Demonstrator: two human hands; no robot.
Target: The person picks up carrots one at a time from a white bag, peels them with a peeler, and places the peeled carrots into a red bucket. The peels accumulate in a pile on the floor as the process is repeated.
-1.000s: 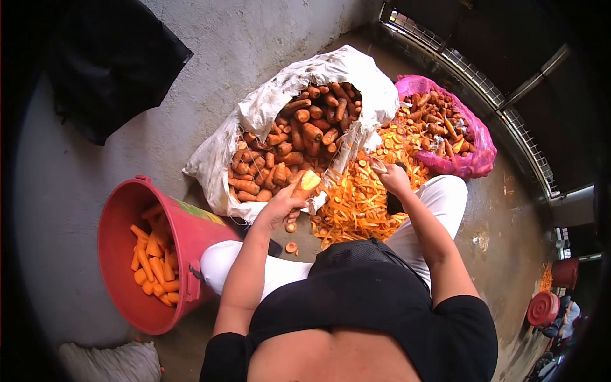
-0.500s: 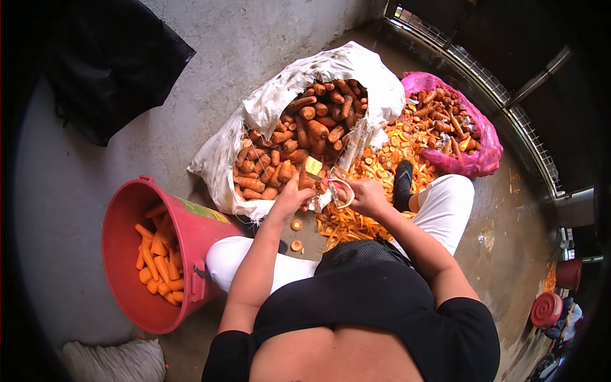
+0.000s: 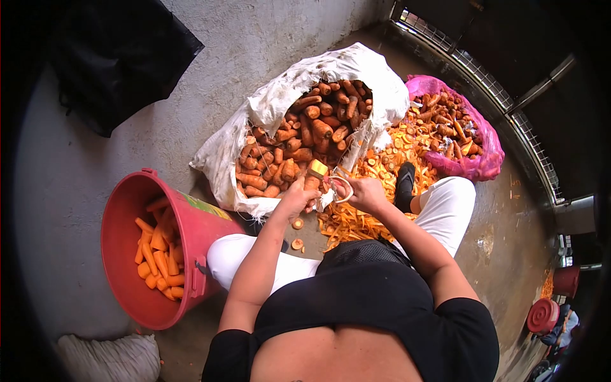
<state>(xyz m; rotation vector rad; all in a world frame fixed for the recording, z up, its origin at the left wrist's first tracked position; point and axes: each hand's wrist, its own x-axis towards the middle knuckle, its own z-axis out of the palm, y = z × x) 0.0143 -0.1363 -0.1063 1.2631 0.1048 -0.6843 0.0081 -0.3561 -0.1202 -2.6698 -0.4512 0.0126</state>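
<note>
Ahead of my lap, my left hand (image 3: 297,198) is closed around a carrot (image 3: 312,183). The carrot's upper end shows bright yellow, while its lower part is orange-brown and partly covered by my fingers. Close beside it, my right hand (image 3: 368,193) grips a peeler (image 3: 344,190) with a pale looped handle; its working edge is too small to make out. Beyond both hands lies a large white sack (image 3: 219,145), its torn mouth showing many unpeeled carrots (image 3: 323,129). Orange peelings (image 3: 347,224) and cut carrot ends are heaped below and right of my hands.
At left a red bucket (image 3: 114,267) leans toward me with peeled carrots (image 3: 156,254) inside. A pink bag (image 3: 489,149) of carrots and scraps stands back right. Black cloth (image 3: 121,63) hangs on the wall. A pale sack (image 3: 111,356) lies front left.
The camera view has shifted slightly. The carrot's yellow end has moved a little to the right and shows more fully. Both hands keep their holds near the same place.
</note>
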